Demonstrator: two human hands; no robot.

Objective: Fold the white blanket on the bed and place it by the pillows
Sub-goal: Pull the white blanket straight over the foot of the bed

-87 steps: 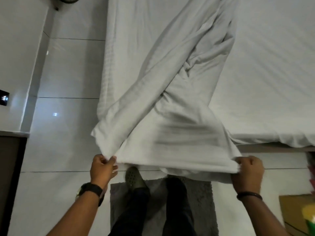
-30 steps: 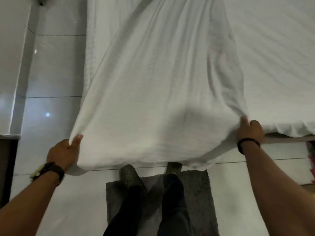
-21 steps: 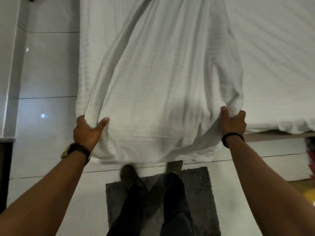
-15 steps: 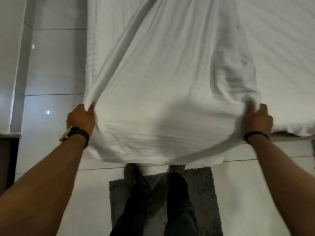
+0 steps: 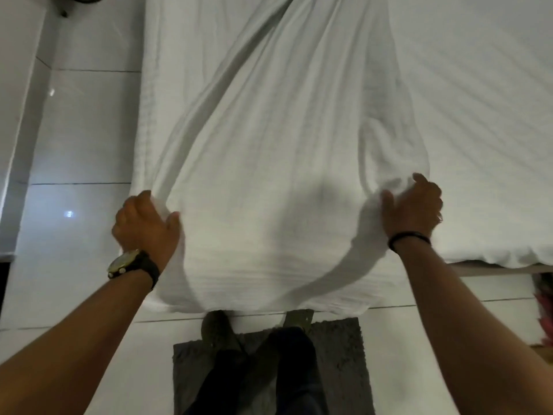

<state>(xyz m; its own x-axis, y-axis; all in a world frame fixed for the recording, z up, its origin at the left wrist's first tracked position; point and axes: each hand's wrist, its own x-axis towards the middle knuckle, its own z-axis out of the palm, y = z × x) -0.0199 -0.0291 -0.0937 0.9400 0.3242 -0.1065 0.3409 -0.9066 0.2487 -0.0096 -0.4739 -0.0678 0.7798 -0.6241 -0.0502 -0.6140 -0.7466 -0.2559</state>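
The white blanket (image 5: 278, 151) stretches from the top of the view down the bed (image 5: 478, 115) toward me, and its near end sags over the bed's foot above my feet. My left hand (image 5: 145, 224) grips the blanket's near left edge. My right hand (image 5: 414, 208) clutches a bunch of the blanket's near right edge on the mattress. Both arms are held out in front of me. No pillows are in view.
I stand on a dark grey mat (image 5: 338, 363) on the white tiled floor (image 5: 80, 127). A white wall (image 5: 18, 85) runs along the left. The bed frame's edge (image 5: 496, 269) shows at the right, with a reddish object (image 5: 544, 313) under it.
The twisted blanket has been spread out flat between my hands. Over the last second my hands stayed on its near edge, shaking it, and now sit slightly lower and closer together.
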